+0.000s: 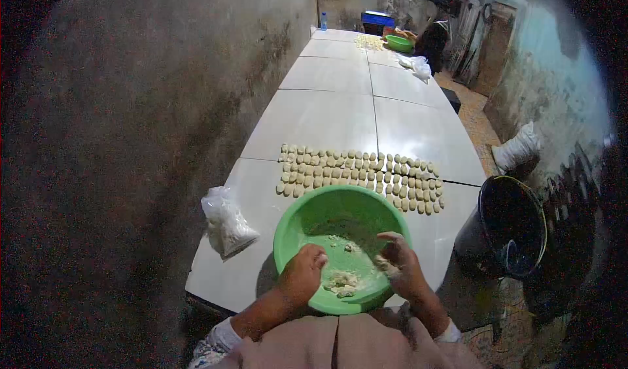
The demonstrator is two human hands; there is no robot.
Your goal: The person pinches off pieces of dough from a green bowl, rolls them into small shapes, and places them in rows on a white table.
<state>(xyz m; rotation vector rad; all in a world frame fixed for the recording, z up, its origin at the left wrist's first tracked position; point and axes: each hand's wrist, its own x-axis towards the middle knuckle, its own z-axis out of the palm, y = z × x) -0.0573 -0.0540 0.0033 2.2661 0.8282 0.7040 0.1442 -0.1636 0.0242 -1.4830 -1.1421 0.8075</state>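
Observation:
A green basin (pixel 294 220) stands at the near edge of the white table, with flour and crumbs of dough (pixel 343 283) on its bottom. Over the basin's left side is my left hand (pixel 305 272), its fingers curled together; whatever they hold, if anything, is too small to name. My right hand (pixel 396 262) is over the right side, coated with flour, its fingers apart and nothing visible between them. Beyond the basin, several rows of small oval dough pieces (pixel 340 162) lie across the table.
A clear bag of white powder (pixel 227 222) lies left of the basin. A black bucket (pixel 502 225) stands at the right. At the far end are a co-worker (pixel 433 41), another green basin (pixel 399 43), a white plastic bag (pixel 416 66) and a bottle (pixel 323 21).

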